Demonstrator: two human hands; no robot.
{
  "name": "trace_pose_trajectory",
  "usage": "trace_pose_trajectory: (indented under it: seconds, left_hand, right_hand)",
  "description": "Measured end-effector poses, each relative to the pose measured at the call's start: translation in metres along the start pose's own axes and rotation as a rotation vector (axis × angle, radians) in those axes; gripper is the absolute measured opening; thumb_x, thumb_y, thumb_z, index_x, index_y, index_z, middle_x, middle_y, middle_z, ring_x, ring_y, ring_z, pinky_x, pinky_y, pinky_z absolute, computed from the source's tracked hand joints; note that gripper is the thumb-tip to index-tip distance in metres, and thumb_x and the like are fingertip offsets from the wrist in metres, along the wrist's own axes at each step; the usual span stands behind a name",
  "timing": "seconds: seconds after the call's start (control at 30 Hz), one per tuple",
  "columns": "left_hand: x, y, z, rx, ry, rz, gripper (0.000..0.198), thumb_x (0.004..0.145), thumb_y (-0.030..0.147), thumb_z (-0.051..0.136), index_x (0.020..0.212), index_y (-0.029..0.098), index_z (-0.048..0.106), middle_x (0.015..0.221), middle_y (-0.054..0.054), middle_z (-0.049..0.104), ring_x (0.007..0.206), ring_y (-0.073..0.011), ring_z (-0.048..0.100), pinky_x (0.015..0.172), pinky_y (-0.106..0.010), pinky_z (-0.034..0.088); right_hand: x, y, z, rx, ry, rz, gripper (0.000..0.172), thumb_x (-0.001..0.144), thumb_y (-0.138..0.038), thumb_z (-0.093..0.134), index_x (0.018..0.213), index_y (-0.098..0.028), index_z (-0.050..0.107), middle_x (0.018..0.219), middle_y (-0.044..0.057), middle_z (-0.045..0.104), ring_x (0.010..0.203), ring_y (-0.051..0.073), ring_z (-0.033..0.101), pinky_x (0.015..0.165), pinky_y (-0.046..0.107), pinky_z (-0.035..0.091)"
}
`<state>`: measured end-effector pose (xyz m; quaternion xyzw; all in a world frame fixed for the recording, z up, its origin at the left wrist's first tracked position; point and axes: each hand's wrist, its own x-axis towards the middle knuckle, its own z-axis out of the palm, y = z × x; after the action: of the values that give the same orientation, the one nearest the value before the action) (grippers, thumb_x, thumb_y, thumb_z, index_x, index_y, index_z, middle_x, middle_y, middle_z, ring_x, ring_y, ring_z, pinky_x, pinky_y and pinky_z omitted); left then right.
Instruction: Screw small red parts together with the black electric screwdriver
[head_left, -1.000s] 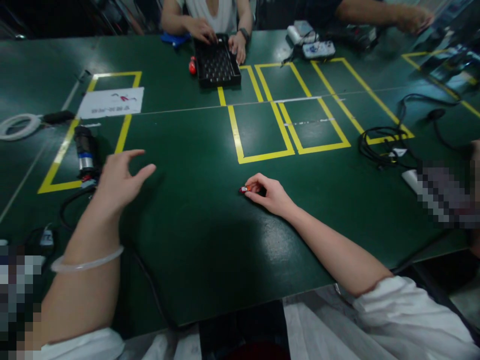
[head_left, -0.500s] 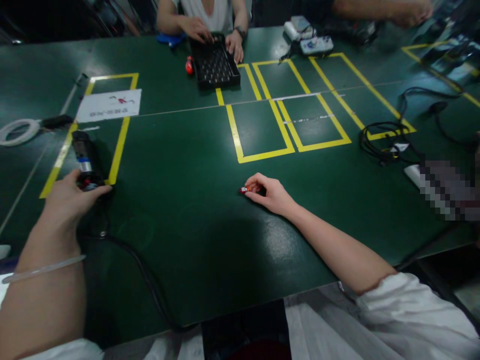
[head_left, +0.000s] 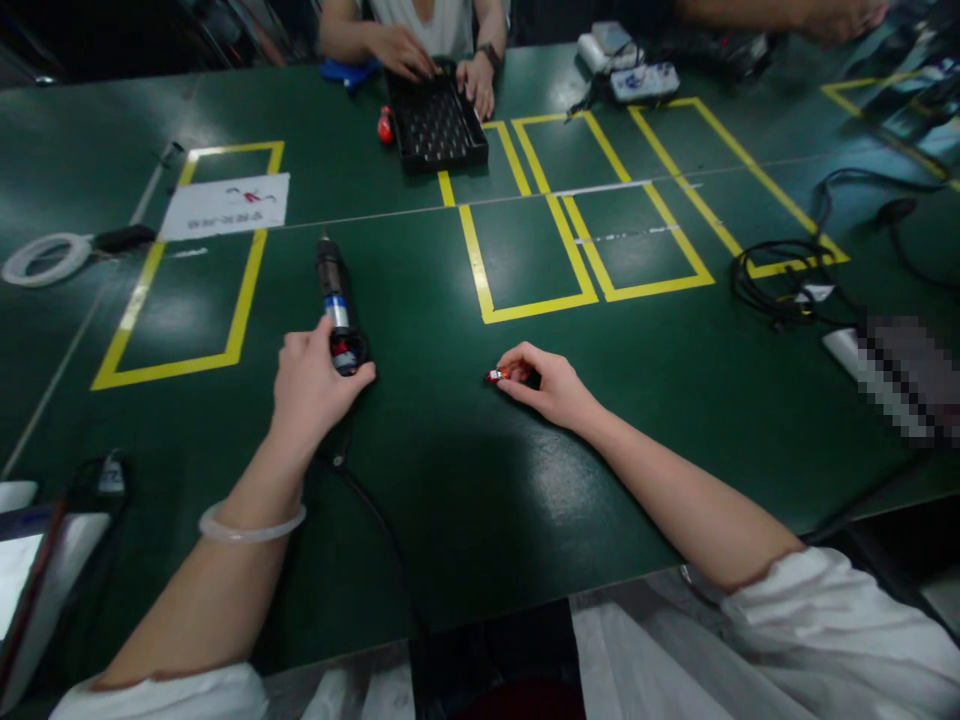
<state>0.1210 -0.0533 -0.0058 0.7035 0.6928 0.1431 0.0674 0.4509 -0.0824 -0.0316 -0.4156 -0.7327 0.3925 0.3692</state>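
A black electric screwdriver [head_left: 337,308] with a silver and blue band lies at the left centre of the green table [head_left: 420,480]. My left hand [head_left: 311,385] is closed round its rear end, thumb on the right side, and a cable runs from it toward the front edge. Right of centre, my right hand [head_left: 544,383] rests on the table, its fingertips pinching a small red and orange object [head_left: 496,376]. What that small piece is cannot be made out.
Across the table a person's hands touch a black tray [head_left: 442,158], beside a red item [head_left: 385,125]. Yellow tape rectangles, a paper sheet [head_left: 225,207], a white coil [head_left: 46,260] and a black cable coil [head_left: 780,285] lie around. A device [head_left: 45,560] is at the lower left.
My left hand has moved right with the screwdriver, out of the left taped rectangle and nearer my right hand. My right hand stays where it was, holding the small object.
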Motion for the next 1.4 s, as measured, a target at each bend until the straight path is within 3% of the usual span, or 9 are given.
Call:
trace_pose_trajectory:
  seconds: [0.2,0.4,0.7,0.9,1.13,1.4]
  left_hand:
    - [-0.016,0.09,0.027,0.039,-0.019,0.202,0.079,0.081,0.046,0.064,0.148,0.013,0.04,0.121,-0.018,0.052,0.11,-0.0364,0.053,0.092,-0.049,0.049]
    - [-0.027,0.134,0.041,-0.028,-0.044,0.382,0.076,0.081,0.038,0.064,0.149,0.014,0.04,0.124,-0.017,0.055,0.109,-0.0331,0.054,0.092,-0.043,0.047]
    - [-0.033,0.143,0.043,-0.028,-0.019,0.401,0.07,0.084,0.038,0.062,0.147,0.014,0.043,0.123,-0.017,0.057,0.106,-0.033,0.056,0.086,-0.042,0.046]
    - [-0.033,0.143,0.042,-0.015,-0.052,0.381,0.07,0.087,0.039,0.058,0.148,0.01,0.041,0.125,-0.019,0.057,0.107,-0.0342,0.056,0.085,-0.043,0.045]
    - [-0.034,0.142,0.042,-0.057,-0.063,0.374,0.072,0.087,0.039,0.059,0.15,0.011,0.039,0.129,-0.02,0.055,0.11,-0.0343,0.054,0.089,-0.044,0.046]
    - [-0.035,0.145,0.043,0.008,-0.035,0.357,0.071,0.087,0.041,0.059,0.15,0.014,0.039,0.128,-0.017,0.054,0.111,-0.0308,0.055,0.091,-0.04,0.048]
  right_hand:
    - [0.002,0.004,-0.001,-0.066,0.111,-0.011,0.01,0.087,-0.021,0.065,0.096,-0.019,0.061,0.087,0.001,0.065,0.077,0.014,0.061,0.072,0.028,0.048]
    - [0.002,0.009,-0.001,-0.179,0.151,0.005,0.008,0.086,-0.019,0.063,0.092,-0.02,0.058,0.085,0.001,0.063,0.078,0.016,0.059,0.071,0.028,0.045]
    - [0.0,0.007,0.001,-0.296,0.12,-0.026,0.007,0.088,-0.017,0.062,0.094,-0.021,0.06,0.091,0.004,0.06,0.083,0.018,0.058,0.074,0.03,0.047]
    - [-0.002,0.004,0.003,-0.255,0.099,-0.099,0.023,0.091,-0.015,0.058,0.114,-0.02,0.059,0.099,0.005,0.062,0.086,0.018,0.061,0.079,0.03,0.05]
    - [-0.002,0.002,-0.001,-0.309,0.05,-0.089,0.012,0.095,-0.019,0.055,0.104,-0.021,0.063,0.094,0.004,0.061,0.084,0.018,0.059,0.077,0.03,0.048]
    - [-0.002,0.001,0.001,-0.263,0.14,-0.137,0.016,0.095,-0.02,0.054,0.102,-0.02,0.068,0.099,0.007,0.062,0.091,0.018,0.062,0.082,0.03,0.051]
